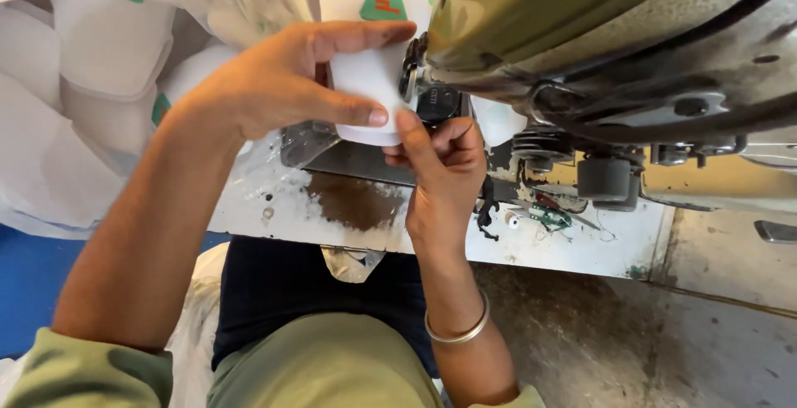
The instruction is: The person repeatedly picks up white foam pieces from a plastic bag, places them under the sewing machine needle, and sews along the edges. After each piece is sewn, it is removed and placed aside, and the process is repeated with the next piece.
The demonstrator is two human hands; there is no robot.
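Observation:
My left hand grips a white padded fabric piece with a green patch near its top, thumb below and fingers above. It holds the piece against the head of an old olive-green sewing machine. My right hand pinches the lower right edge of the same piece, just under the machine's needle area. A silver bangle circles my right wrist.
A heap of similar white pieces in clear plastic fills the left and back. The worn white machine table runs under the machine, with small green scraps on it. Concrete floor lies at the right, my lap below.

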